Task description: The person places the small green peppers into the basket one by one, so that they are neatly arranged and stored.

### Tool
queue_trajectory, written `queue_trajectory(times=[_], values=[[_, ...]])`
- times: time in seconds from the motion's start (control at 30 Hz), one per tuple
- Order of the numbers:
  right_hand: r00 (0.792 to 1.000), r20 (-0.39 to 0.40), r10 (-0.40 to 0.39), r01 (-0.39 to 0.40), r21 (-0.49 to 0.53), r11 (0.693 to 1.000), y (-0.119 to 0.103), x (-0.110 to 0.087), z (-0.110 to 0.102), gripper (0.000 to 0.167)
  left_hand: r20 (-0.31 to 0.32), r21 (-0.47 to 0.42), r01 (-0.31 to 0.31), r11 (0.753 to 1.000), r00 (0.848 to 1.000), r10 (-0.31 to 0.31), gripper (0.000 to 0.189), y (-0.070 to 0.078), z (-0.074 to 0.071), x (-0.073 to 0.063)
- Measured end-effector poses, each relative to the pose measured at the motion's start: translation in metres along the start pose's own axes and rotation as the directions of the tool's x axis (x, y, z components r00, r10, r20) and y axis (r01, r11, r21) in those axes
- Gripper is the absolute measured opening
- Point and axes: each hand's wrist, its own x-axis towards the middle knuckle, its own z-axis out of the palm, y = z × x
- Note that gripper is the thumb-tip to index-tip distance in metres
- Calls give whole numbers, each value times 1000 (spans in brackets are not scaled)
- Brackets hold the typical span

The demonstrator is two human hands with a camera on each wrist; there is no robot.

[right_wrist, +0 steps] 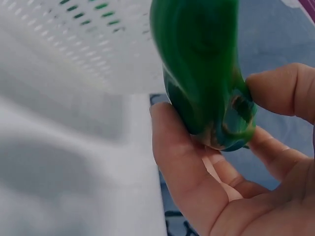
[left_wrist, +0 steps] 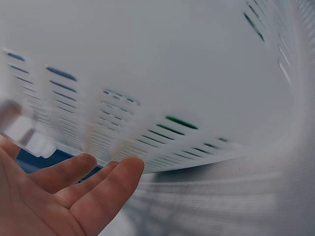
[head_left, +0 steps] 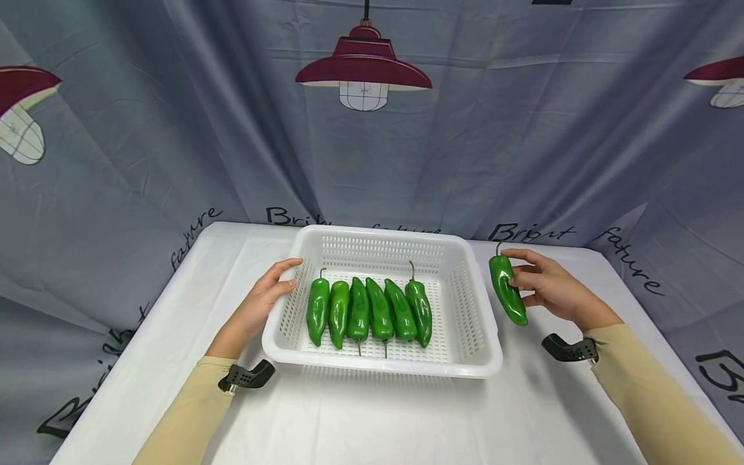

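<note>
My right hand (head_left: 549, 284) pinches a glossy green chili pepper (head_left: 507, 290) between thumb and fingers, to the right of a white plastic basket (head_left: 378, 369). Stem up, the pepper tilts, its tip pointing down and to the right. In the right wrist view, the pepper (right_wrist: 197, 64) appears large and close, with the fingers around its end. Several more green peppers (head_left: 358, 310) lie side by side in the basket. My left hand (head_left: 261, 300) rests at the basket's left rim; in the left wrist view its relaxed fingers (left_wrist: 106, 196) extend beside the slotted wall.
The basket stands on a table with a white cloth (head_left: 372, 426). Behind it hangs a grey-blue curtain (head_left: 232, 129) printed with red lamps and lettering. A black wrist strap (head_left: 247, 374) is on the left sleeve, another strap (head_left: 569, 349) on the right.
</note>
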Motion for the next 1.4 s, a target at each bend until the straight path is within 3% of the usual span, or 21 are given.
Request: queue_trajectory(times=[0.27, 0.6, 1.1, 1.4], values=[[1000, 22, 15, -14, -26, 1000, -27, 0, 11, 71, 2, -13, 0, 1000, 1000, 0, 49, -2, -1, 0], [997, 77, 26, -19, -85, 996, -52, 11, 43, 76, -6, 3, 5, 1000, 1000, -5, 49, -1, 0, -1], [987, 123, 100, -71, -220, 973, -69, 34, 92, 73, -7, 25, -4, 1000, 1000, 4, 50, 0, -1, 0], [983, 120, 139, -102, -270, 957, -68, 43, 108, 70, 1, 15, -3, 1000, 1000, 3, 50, 0, -1, 1]])
